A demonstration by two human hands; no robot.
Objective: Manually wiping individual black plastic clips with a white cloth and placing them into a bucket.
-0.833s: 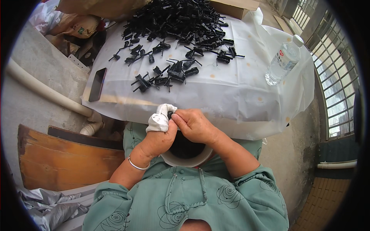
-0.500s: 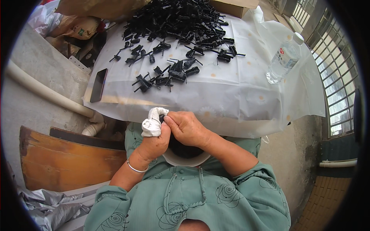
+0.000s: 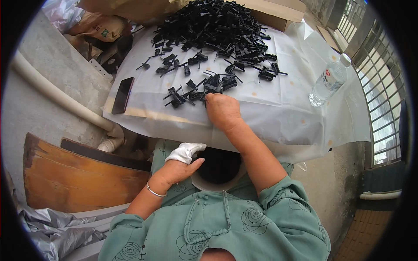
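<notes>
My right hand (image 3: 224, 112) reaches over the near part of the covered table. Its fingers are closed on a small black plastic part (image 3: 213, 83) at the edge of a loose cluster; the fingertips are partly hidden. Behind it rises a big heap of similar black plastic parts (image 3: 209, 30), several with thin rods sticking out. Low over my lap, my left hand (image 3: 178, 167) is open, thumb apart, with white cloth (image 3: 185, 151) wrapped round its fingers. No part shows in it. Beside it, between my legs, stands a white bucket (image 3: 204, 186) with a dark inside.
A phone (image 3: 123, 95) lies at the table's left edge, and a clear water bottle (image 3: 329, 81) stands at the right. At the back is a cardboard box (image 3: 272, 19). A pale pipe (image 3: 65, 98) and an orange-brown board (image 3: 82, 174) are on the left.
My hands were together above the bucket, at a dark thing. They have parted: the right has moved forward to the parts on the table, and the left has opened near the bucket.
</notes>
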